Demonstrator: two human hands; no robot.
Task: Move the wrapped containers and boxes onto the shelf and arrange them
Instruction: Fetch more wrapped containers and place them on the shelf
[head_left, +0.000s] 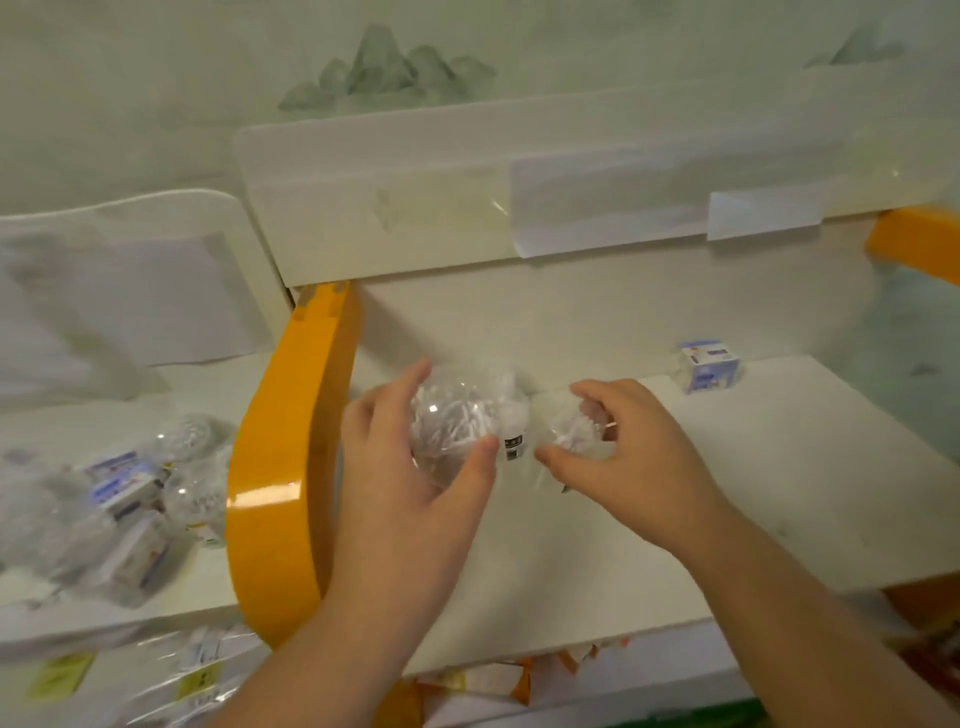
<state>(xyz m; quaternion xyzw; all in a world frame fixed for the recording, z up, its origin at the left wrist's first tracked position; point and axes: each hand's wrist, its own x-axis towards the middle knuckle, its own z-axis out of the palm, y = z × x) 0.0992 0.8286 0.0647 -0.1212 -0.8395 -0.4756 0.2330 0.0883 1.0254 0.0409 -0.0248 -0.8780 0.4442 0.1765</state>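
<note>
- The left grip is a bare hand: no glove, ring or watch shows on it.
- The right grip is likewise a bare hand, with nothing worn on fingers or wrist.
- Both forearms are uncovered as far as the bottom edge of the view; no sleeve or cuff comes into sight.
- Fingernails are short and unpainted where they show.
- Motion blur softens the finer detail of the right fingers.

Each hand grips a wrapped container over the shelf.
</note>
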